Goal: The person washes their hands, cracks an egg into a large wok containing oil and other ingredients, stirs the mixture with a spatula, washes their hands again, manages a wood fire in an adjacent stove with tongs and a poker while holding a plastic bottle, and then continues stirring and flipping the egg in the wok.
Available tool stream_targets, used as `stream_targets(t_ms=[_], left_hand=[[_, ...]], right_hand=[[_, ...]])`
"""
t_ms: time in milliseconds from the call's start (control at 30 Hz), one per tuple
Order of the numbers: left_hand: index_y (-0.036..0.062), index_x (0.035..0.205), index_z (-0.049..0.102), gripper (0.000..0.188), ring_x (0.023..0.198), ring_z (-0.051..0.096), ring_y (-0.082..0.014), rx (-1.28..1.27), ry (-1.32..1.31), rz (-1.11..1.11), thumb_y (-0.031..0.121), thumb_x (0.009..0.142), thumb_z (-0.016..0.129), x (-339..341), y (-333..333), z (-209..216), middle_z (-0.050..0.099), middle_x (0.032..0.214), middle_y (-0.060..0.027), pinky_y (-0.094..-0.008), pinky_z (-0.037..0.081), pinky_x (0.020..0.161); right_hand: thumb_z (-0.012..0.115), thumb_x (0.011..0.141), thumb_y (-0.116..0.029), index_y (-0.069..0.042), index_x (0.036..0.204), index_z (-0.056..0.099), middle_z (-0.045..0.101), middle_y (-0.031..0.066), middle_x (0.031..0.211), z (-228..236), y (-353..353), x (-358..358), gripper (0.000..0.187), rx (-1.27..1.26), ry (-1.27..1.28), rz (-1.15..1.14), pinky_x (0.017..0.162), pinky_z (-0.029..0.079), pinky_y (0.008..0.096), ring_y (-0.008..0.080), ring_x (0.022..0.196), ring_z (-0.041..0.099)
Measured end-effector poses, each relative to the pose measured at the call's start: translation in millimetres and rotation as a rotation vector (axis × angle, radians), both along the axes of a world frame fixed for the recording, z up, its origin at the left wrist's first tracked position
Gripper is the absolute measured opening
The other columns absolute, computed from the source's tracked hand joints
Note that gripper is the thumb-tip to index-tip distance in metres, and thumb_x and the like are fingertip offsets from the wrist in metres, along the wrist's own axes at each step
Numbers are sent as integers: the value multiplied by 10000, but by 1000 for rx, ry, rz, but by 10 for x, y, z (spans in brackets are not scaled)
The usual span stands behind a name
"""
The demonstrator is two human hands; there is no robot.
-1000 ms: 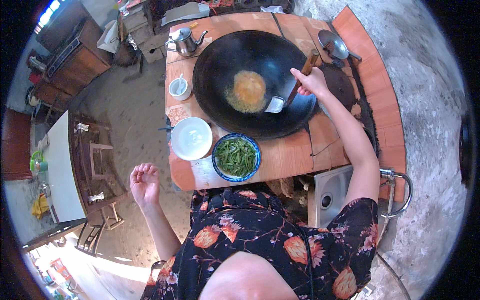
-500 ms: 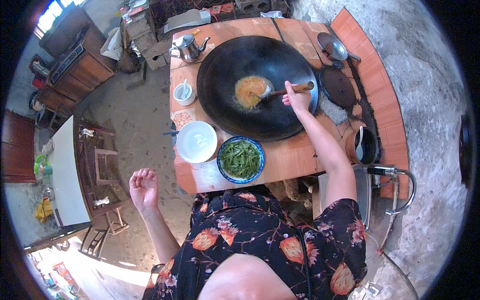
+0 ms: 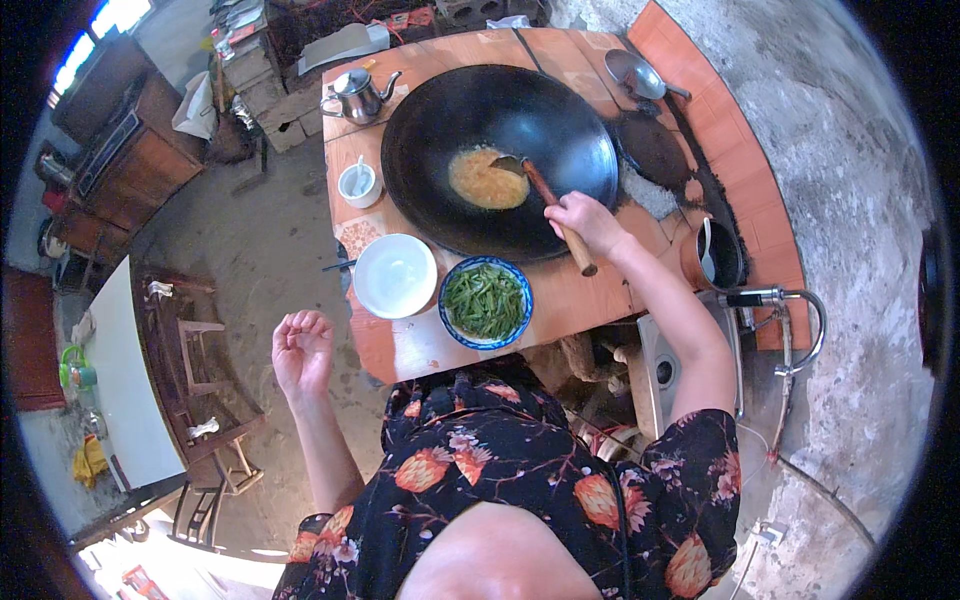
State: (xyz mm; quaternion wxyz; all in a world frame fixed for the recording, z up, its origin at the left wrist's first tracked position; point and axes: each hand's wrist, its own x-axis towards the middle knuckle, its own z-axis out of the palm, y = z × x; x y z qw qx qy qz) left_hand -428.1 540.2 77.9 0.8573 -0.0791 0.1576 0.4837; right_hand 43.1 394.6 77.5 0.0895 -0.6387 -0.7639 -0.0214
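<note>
My right hand [image 3: 588, 225] is closed around the wooden handle of a wok spatula [image 3: 552, 205]. Its metal head dips into the right side of a yellow-orange, egg-like mixture [image 3: 475, 185] at the bottom of a large black wok [image 3: 570, 135]. Raised left of the counter edge, my left hand [image 3: 304, 352] has its fingers curled in with nothing visible in them. Nearest to it stands a white bowl [image 3: 395, 276]. Beside that bowl, a blue-rimmed bowl [image 3: 444, 318] holds cut green vegetables [image 3: 487, 302].
A small white cup with a spoon [image 3: 360, 186] and a metal kettle [image 3: 357, 97] stand left of the wok. To the right are a metal ladle [image 3: 634, 74], a dark pot with a white spoon [image 3: 725, 262], and a faucet [image 3: 805, 300] over a sink [image 3: 665, 360].
My right hand has come nearer to me, and the spatula handle now slants toward me. The spatula head has turned in the mixture. My left hand stays raised and curled.
</note>
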Motion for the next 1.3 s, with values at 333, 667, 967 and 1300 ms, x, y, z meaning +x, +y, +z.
stream_targets(t_ms=[333,667,967,1300], left_hand=[[55,746,418,160,729,396,-162,76,-97,-334,106,893,451,468,-19,104,401,738,-30,-305,360,691],[51,760,491,148,724,442,-182,14,-55,-1180,133,883,483,2065,-1842,532,454,729,-43,-306,383,685],[-9,1024,561,272,1200,483,-291,116,394,-1718,193,965,388,4072,-4402,-353,575,1199,-147,-433,383,1001],[-40,1162,470,340,1266,392,-342,-64,511,-1507,208,969,341,5007,-5195,-745,467,1294,-183,-477,296,1069]], right_hand=[[576,763,-123,-98,814,591,510,81,762,-507,-430,-504,58,29,-176,66,668,464,356,252,797,528],[486,878,-159,-71,947,643,609,123,837,-364,-1607,-670,193,199,145,-352,699,489,384,267,812,585],[542,915,-426,-25,988,585,650,111,955,-648,-4889,1238,409,916,2062,-1134,656,477,262,159,778,599],[627,821,-94,23,871,623,641,130,751,-942,-5078,2057,127,612,2154,-895,512,502,312,198,623,630]])
